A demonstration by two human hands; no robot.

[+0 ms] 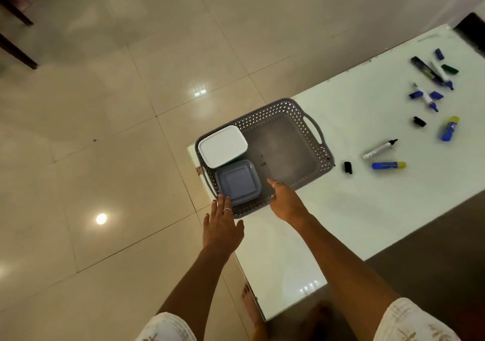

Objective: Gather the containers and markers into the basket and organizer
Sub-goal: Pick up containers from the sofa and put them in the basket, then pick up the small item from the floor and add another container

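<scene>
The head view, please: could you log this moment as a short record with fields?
surface: white table
basket: grey, at the table's corner
in basket: white-lidded container; blue-grey container
left hand: open, fingertips at the basket's near rim
right hand: open, over the basket, holding nothing
still out: markers and caps scattered on the table
organizer: not in view

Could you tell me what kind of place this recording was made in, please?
Probably a room in a home: a glossy tiled floor, a low white glass-topped table holding a grey plastic basket and scattered markers, and dark furniture legs at the edge.
</scene>
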